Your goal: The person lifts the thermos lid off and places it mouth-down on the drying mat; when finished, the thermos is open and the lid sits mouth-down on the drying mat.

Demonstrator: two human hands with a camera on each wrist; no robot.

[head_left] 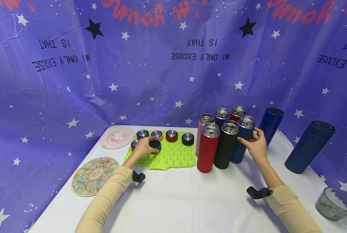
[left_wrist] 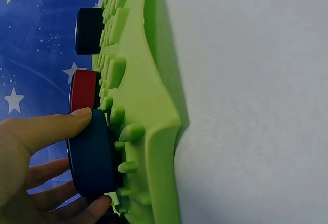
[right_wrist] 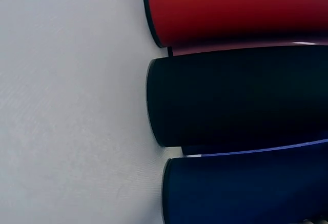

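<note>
My left hand (head_left: 143, 147) pinches a dark blue bottle lid (left_wrist: 95, 152) between thumb and fingers, low over the spiky green mat (head_left: 173, 158). Around it on the mat sit several other lids, among them a red lid (head_left: 172, 136) and a black lid (head_left: 187, 139). At the right, my right hand (head_left: 258, 145) grips an open blue bottle (head_left: 239, 150) near its top, thumb on the near side. This bottle stands upright beside a black bottle (head_left: 226, 149) and a red bottle (head_left: 208, 152), both lidless. The right wrist view shows their lower ends on the white cloth.
Behind stand more lidless bottles, including a pink bottle (head_left: 200, 132). Two capped blue bottles, one glossy (head_left: 271, 124) and one matte (head_left: 308, 147), stand farther right. A glass bowl (head_left: 333, 207) is near the right edge. Two round coasters, pink (head_left: 116, 137) and patterned (head_left: 95, 176), lie left.
</note>
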